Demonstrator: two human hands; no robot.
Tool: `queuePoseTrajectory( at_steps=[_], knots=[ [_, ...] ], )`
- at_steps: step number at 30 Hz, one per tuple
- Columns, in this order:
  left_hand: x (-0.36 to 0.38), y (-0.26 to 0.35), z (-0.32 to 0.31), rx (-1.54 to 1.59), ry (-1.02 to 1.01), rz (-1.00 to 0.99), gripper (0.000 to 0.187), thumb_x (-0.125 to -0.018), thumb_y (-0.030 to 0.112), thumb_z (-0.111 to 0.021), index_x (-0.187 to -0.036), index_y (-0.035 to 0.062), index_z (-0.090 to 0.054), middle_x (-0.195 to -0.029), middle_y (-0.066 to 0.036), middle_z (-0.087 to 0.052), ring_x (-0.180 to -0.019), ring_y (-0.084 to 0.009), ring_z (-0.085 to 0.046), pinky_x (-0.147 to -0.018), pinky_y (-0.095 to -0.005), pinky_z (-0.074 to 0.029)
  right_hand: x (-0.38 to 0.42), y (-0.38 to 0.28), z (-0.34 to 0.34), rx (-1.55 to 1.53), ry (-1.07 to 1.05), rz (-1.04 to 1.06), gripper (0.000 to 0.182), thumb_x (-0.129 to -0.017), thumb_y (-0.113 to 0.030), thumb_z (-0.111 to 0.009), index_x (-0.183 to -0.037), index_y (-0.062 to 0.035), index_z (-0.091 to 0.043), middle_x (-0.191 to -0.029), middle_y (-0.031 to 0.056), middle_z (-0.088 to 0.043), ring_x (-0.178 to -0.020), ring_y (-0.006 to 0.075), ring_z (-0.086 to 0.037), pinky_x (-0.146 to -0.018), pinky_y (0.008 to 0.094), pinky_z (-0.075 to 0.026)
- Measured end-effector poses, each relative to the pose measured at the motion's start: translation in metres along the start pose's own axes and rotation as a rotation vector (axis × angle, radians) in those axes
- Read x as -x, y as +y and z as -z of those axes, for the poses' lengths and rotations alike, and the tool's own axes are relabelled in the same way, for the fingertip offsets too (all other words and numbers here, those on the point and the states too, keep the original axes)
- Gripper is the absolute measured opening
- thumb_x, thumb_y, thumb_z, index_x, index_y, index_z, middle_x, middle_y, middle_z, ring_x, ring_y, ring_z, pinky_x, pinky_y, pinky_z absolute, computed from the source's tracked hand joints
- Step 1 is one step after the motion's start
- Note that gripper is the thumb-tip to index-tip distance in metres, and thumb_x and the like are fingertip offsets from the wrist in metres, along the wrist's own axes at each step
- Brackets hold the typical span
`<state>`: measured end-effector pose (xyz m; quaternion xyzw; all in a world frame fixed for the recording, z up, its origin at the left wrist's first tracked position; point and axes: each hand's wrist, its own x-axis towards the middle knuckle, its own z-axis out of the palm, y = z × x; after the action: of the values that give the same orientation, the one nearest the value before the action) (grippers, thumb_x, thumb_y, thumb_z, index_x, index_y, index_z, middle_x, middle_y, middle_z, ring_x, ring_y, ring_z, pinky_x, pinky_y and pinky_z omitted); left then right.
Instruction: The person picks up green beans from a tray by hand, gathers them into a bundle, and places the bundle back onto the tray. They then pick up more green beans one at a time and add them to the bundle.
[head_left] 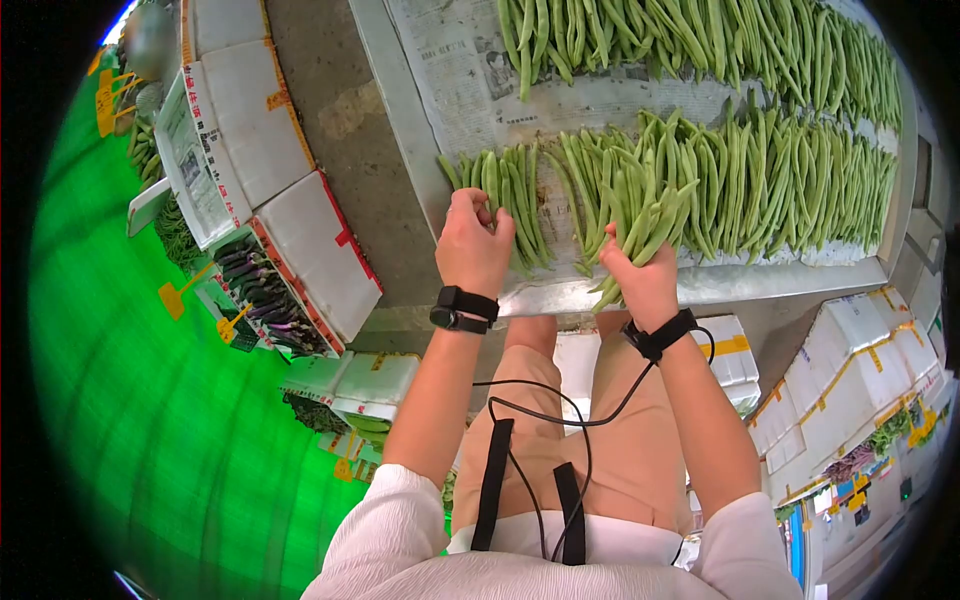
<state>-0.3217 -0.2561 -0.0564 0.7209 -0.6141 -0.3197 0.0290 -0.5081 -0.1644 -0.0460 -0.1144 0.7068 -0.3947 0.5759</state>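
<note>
My right hand [645, 278] grips a bunch of long green beans [650, 205], fingers wrapped round its lower part, in front of the near row. The bunch points up and away from me, over that row. My left hand [475, 243] is at the left end of the near row of green beans [800, 190], its fingers curled in a pinch against the beans there. What lies between those fingertips is hidden. A narrow gap showing newspaper separates the small left group of beans [520, 190] from the rest of the row.
A second row of green beans [700, 40] lies farther back on newspaper [450, 70] in a metal-edged tray [840, 275]. White foam boxes [315, 250] stand at left, with eggplants [265, 290] beside them. More foam boxes [840, 350] stand at right. A black cable [590, 422] hangs across my lap.
</note>
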Motion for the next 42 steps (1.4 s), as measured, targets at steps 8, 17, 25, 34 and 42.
queuePoseTrajectory(
  at_steps=[8, 17, 25, 34, 42],
  knots=[
    [-0.002, 0.004, -0.015, 0.096, -0.072, -0.094, 0.025, -0.085, 0.012, -0.072, -0.103, 0.0026, -0.057, -0.075, -0.006, -0.063, -0.066, -0.0194, -0.062, -0.062, -0.0339, -0.05, 0.005, -0.006, -0.01, -0.227, -0.146, -0.073, 0.025, -0.084, -0.001, -0.064, -0.109, 0.0036, -0.063, -0.1, 0.0072, -0.068, -0.086, 0.0131, -0.064, -0.076, 0.0267, -0.052],
    [0.014, 0.022, 0.006, 0.374, -0.228, -0.151, 0.014, -0.095, 0.013, -0.065, -0.1, 0.0, -0.063, -0.079, -0.005, -0.065, -0.068, -0.0105, -0.059, -0.062, -0.0265, -0.048, 0.008, -0.008, -0.025, 0.047, -0.145, -0.058, 0.033, -0.083, -0.005, -0.07, -0.114, 0.0007, -0.062, -0.101, 0.0073, -0.069, -0.086, 0.0141, -0.065, -0.078, 0.0293, -0.053],
    [0.026, -0.001, 0.006, 0.779, -0.423, 0.145, 0.015, -0.097, 0.015, -0.062, -0.096, 0.0002, -0.06, -0.081, -0.002, -0.063, -0.069, -0.0076, -0.06, -0.06, -0.0223, -0.047, 0.0, 0.003, -0.038, -0.029, -0.144, -0.064, 0.03, -0.083, -0.008, -0.072, -0.109, 0.002, -0.062, -0.097, 0.0069, -0.069, -0.083, 0.0143, -0.064, -0.076, 0.03, -0.052],
    [-0.02, -0.018, 0.025, 0.3, -0.227, -0.039, 0.018, -0.096, 0.015, -0.06, -0.087, -0.0003, -0.058, -0.07, -0.002, -0.06, -0.062, -0.0068, -0.06, -0.053, -0.0238, -0.046, 0.003, -0.01, -0.033, 0.033, -0.196, -0.096, 0.023, -0.083, -0.009, -0.068, -0.103, 0.0014, -0.066, -0.089, 0.0038, -0.068, -0.078, 0.0127, -0.062, -0.071, 0.0291, -0.051],
    [-0.028, -0.015, 0.011, 0.126, -0.161, 0.0, 0.02, -0.093, 0.018, -0.069, -0.091, -0.0007, -0.062, -0.067, -0.006, -0.063, -0.057, -0.009, -0.06, -0.054, -0.0258, -0.048, 0.006, 0.003, -0.038, -0.015, -0.217, -0.126, 0.022, -0.083, -0.01, -0.068, -0.104, -0.001, -0.068, -0.086, 0.0038, -0.067, -0.076, 0.0119, -0.061, -0.069, 0.0284, -0.05]
  ],
)
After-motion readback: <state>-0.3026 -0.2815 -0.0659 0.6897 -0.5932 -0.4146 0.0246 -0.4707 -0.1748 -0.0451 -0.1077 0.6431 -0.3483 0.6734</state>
